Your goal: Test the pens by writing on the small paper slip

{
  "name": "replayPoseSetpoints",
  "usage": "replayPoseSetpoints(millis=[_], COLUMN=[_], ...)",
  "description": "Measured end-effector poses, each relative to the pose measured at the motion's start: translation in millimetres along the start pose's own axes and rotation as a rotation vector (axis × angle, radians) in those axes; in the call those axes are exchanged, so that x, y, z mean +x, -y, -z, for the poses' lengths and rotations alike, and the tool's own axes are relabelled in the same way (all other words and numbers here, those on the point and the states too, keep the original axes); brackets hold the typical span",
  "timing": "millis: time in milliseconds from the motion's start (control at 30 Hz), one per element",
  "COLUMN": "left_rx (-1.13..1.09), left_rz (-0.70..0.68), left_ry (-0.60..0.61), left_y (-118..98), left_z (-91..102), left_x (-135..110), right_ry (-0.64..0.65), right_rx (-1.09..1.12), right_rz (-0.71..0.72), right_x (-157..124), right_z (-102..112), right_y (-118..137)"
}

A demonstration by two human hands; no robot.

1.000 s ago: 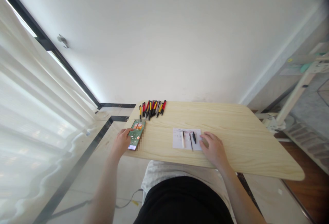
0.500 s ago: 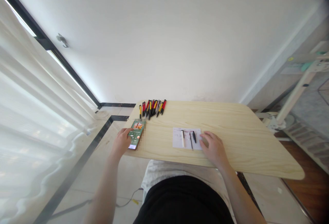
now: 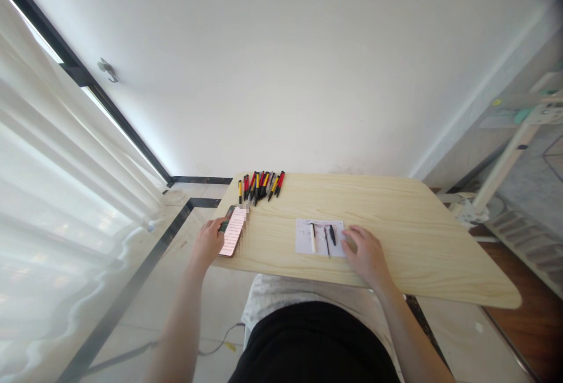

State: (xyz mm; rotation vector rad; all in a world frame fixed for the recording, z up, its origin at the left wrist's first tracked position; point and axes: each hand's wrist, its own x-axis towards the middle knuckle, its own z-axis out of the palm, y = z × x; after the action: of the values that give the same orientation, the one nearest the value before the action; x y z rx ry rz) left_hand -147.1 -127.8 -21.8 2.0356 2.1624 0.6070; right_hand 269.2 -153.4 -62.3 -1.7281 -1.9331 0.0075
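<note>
My left hand [image 3: 210, 243] rests at the left edge of a phone [image 3: 234, 231] lying on the table, its fingers stretched over that side. A mostly white page now fills much of the screen. My right hand [image 3: 364, 250] lies open at the right edge of a small white sheet of paper [image 3: 302, 244], fingers slightly bent and holding nothing that I can see. On the sheet lie a white pen barrel [image 3: 314, 241], a thin dark refill [image 3: 327, 242] and a short black pen part [image 3: 333, 235], apart from one another.
A pile of red, yellow, grey and black pens [image 3: 261, 185] lies at the table's far left corner. The wooden table [image 3: 396, 224] stands close to a white wall [image 3: 285, 78]. A white curtain [image 3: 65, 166] hangs at left; a pale metal frame [image 3: 505, 160] stands at right.
The phone's screen has gone from a green display with an orange picture to a mostly white page sliding across it. Both hands and the pen parts have stayed about where they were.
</note>
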Motion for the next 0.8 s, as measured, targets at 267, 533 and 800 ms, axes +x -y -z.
replayPoseSetpoints(millis=[267, 533, 800], left_rx=[0.040, 0.033, 0.023], left_rz=[-0.028, -0.047, -0.062], left_ry=[0.009, -0.053, -0.044], left_y=[-0.5, 10.4, 10.6], left_z=[0.1, 0.2, 1.0], left_x=[-1.1, -4.6, -7.2], right_ry=[-0.001, 0.000, 0.005], right_rx=[0.013, 0.005, 0.003], right_rz=[-0.005, 0.001, 0.001], right_x=[0.1, 0.2, -0.1], right_z=[0.3, -0.9, -0.8], right_y=[0.8, -0.9, -0.3])
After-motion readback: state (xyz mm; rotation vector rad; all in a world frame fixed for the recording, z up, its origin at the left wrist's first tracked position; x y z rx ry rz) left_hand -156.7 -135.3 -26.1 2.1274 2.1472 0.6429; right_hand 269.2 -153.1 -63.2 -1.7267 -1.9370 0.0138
